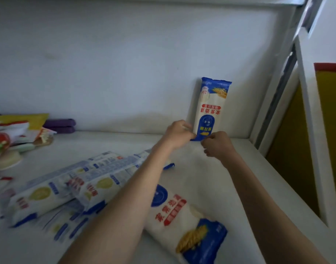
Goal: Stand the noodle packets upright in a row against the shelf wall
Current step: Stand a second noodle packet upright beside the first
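Your upright packet (210, 103) stands at about two o'clock on the shelf (201, 168), its back leaning against the shelf wall (125, 63), printing upside down. Your left grip (179, 133) has curled fingers pinching its lower left edge, and your right grip (218, 144) is closed in a pinch on the bottom seam at the lower right. Neither is open, and both hold low. That is the risk: the packet is tall, narrow and soft at its crimped foot, so if you let go while the base sits out from the wall it will probably slide forward or topple toward nine o'clock, where nothing props it. A folded seam under the foot would make it rock. Set the base flat and close to the wall before releasing. The loose packets (68, 191) lie flat in a heap at eight o'clock, partly under your left forearm, and another flat packet (184, 225) lies at five o'clock. Drawing your arms back carelessly could drag them.
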Tool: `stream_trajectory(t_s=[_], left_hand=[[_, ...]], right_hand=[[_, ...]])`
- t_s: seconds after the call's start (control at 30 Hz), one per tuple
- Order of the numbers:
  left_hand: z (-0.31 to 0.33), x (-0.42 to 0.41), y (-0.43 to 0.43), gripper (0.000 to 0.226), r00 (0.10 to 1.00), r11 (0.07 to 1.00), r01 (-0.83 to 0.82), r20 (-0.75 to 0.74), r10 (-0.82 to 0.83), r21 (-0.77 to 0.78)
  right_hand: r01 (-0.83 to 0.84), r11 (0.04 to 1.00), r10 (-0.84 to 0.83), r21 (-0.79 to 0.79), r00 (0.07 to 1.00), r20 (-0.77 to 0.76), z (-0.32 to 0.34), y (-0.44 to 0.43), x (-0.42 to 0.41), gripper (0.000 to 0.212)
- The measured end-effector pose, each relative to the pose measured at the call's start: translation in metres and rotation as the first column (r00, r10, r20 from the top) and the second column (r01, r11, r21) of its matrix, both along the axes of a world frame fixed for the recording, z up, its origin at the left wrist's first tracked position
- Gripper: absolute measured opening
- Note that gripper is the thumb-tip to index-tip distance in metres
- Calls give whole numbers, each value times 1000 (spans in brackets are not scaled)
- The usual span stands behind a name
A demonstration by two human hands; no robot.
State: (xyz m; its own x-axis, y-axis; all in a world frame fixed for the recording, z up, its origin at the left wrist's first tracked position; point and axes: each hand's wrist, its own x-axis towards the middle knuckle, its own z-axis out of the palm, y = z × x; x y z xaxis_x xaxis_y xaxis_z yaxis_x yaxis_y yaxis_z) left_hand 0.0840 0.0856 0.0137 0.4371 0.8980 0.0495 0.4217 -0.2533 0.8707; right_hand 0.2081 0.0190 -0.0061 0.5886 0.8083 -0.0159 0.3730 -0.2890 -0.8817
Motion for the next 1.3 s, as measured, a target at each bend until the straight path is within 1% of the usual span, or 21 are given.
stream_trajectory(t_s=[0.07, 0.13, 0.2, 0.23, 0.27, 0.33, 0.4, 0.47, 0.57, 0.63, 0.7, 0.77, 0.83, 0.9, 0.97, 1.1, 1.2, 1.3], left_hand=[[19, -27, 3, 39, 996, 999, 44, -80, -43, 12], [26, -60, 0, 41, 985, 997, 45, -168, -35, 55], [23, -96, -9, 41, 967, 997, 4, -253, 16, 77], [21, -111, -14, 41, 950, 995, -42, -306, 67, 86], [20, -123, -19, 42, 923, 990, -92, -364, 125, 107], [18, -141, -25, 43, 876, 976, -164, -433, 212, 145], [17, -156, -32, 42, 830, 969, -183, -502, 243, 166], [16, -165, -36, 41, 797, 968, -184, -550, 250, 173], [20, -169, -36, 41, 799, 969, -191, -548, 246, 157], [21, -168, -31, 43, 816, 974, -197, -531, 227, 113], [20, -166, -26, 46, 848, 975, -220, -488, 208, 35], [20, -162, -25, 46, 882, 970, -236, -431, 192, -52], [22, -158, -25, 39, 907, 965, -231, -387, 166, -127], [24, -155, -28, 32, 923, 959, -212, -361, 132, -191], [25, -155, -30, 26, 929, 955, -195, -354, 107, -224], [24, -155, -32, 22, 949, 949, -146, -312, 54, -279], [23, -156, -31, 25, 971, 923, -137, -233, 53, -359], [21, -158, -27, 28, 985, 894, -154, -136, 105, -421]], right_hand=[[-47, 999, 47, -3, 998, -46, 15, 9, -11, 11], [-109, 994, 108, -9, 991, -75, 28, 14, -25, 11], [-156, 988, 153, -11, 981, -118, 33, 6, -48, 14], [-170, 985, 166, -29, 978, -125, 34, 1, -60, 14], [-185, 981, 177, -54, 976, -130, 32, -3, -70, 14], [-207, 973, 192, -103, 972, -138, 28, -7, -88, 16], [-218, 967, 201, -135, 972, -125, 22, -7, -100, 18], [-209, 964, 200, -162, 977, -72, 17, -5, -110, 17], [-204, 960, 217, -192, 975, 47, 11, -3, -122, 11], [-201, 963, 214, -179, 975, 57, 5, -3, -128, 12], [-187, 970, 194, -154, 981, 31, 0, -4, -130, 20], [-186, 974, 179, -126, 981, -70, 0, -6, -129, 35], [-192, 976, 172, -106, 970, -169, 1, -6, -126, 49], [-181, 981, 159, -71, 956, -246, 0, -4, -122, 58], [-172, 985, 154, -21, 926, -343, 0, -6, -119, 58], [-179, 982, 183, 61, 815, -550, 3, -11, -117, 50], [-184, 981, 181, 56, 791, -584, 5, -10, -122, 55], [-175, 983, 170, 55, 756, -633, 10, -11, -121, 54]])
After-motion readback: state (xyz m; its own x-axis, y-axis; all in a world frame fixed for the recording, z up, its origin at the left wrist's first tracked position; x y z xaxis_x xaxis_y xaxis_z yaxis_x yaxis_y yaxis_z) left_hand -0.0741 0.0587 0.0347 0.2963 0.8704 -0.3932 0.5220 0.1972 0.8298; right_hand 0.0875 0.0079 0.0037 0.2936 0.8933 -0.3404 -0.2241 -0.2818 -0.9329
